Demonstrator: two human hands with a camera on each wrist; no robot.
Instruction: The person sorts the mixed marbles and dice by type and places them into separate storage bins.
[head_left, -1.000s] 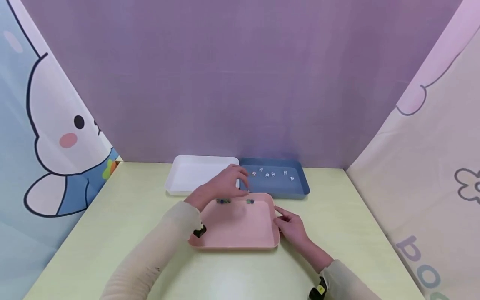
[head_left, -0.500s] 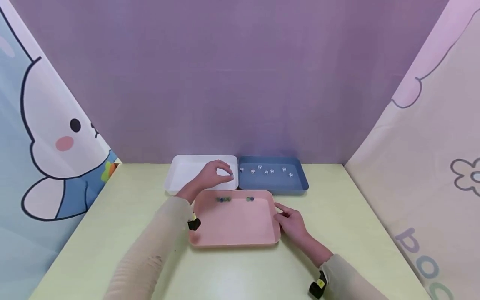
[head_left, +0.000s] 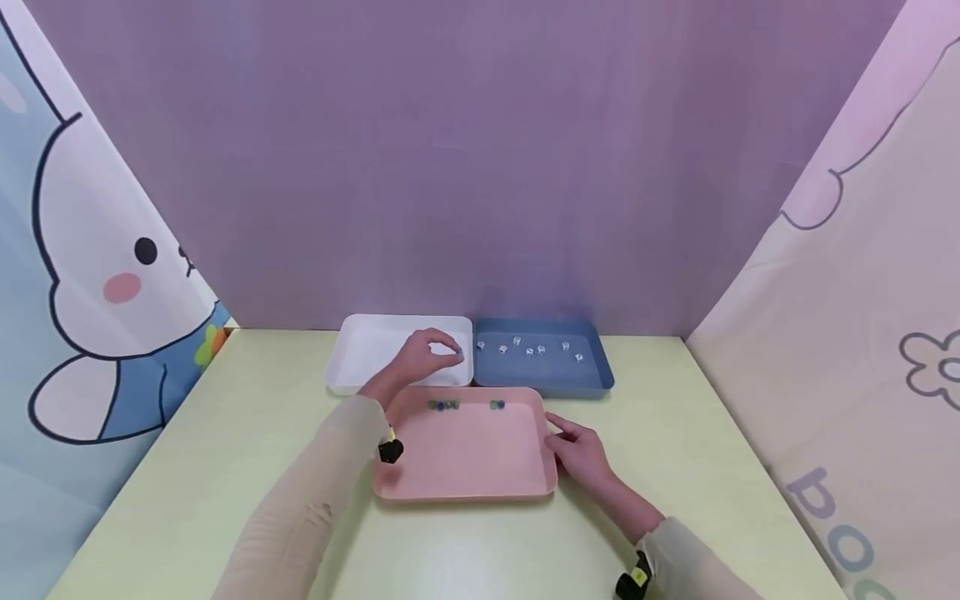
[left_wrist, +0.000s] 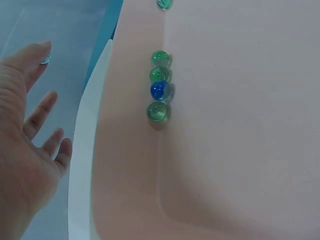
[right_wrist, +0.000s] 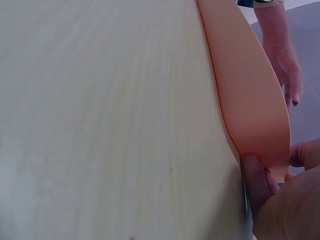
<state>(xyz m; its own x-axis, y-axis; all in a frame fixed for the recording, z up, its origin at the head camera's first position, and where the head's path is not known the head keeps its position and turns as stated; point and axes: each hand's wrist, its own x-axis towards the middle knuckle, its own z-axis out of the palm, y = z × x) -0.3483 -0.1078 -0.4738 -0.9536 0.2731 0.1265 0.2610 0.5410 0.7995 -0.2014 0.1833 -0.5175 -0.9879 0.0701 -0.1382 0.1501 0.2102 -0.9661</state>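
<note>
Between thumb and index finger my left hand pinches a clear glass marble, over the right part of the white tray. The other fingers are loosely bent in the left wrist view. My right hand grips the right wall of the pink tray, its thumb and fingers around the edge in the right wrist view. Along the pink tray's far side sits a short row of green and blue marbles. A pair of marbles lies farther right on that same side.
Behind the pink tray, the white tray stands on the left and a blue tray touches its right side. Several small white dice are scattered in the blue tray. A purple backdrop rises behind the pale table.
My left hand has moved left, from the pink tray's far rim to over the white tray. A die near the blue tray's left edge now shows. My right hand keeps its place.
</note>
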